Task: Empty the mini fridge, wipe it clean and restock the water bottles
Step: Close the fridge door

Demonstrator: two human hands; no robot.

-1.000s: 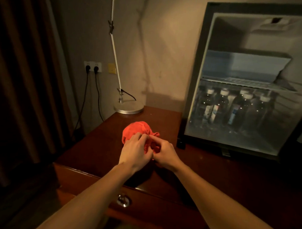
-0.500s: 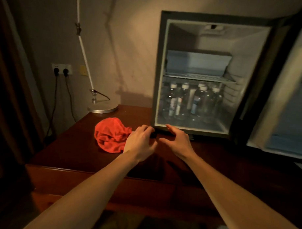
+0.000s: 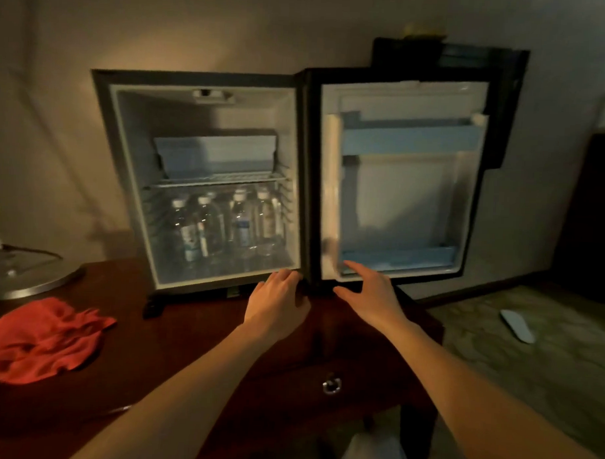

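The black mini fridge with a pale grey interior [image 3: 207, 178] stands on the dark red-brown wooden bench [image 3: 174, 334], its door [image 3: 402, 184] swung fully open. The clear plastic water bottles with white caps [image 3: 225, 226], standing upright on the fridge floor under the wire shelf, are best lifted out singly and set clear of the crumpled red cloth [image 3: 40, 340]. The left hand [image 3: 277, 307] is loosely spread, fingertips at the cabinet's lower right corner; the right hand [image 3: 371, 293] is open, fingers by the door's bottom edge. Nothing is held.

Single head view: looks forward-down, close over cabinet [image 3: 173, 345], facing open mini fridge [image 3: 131, 175].
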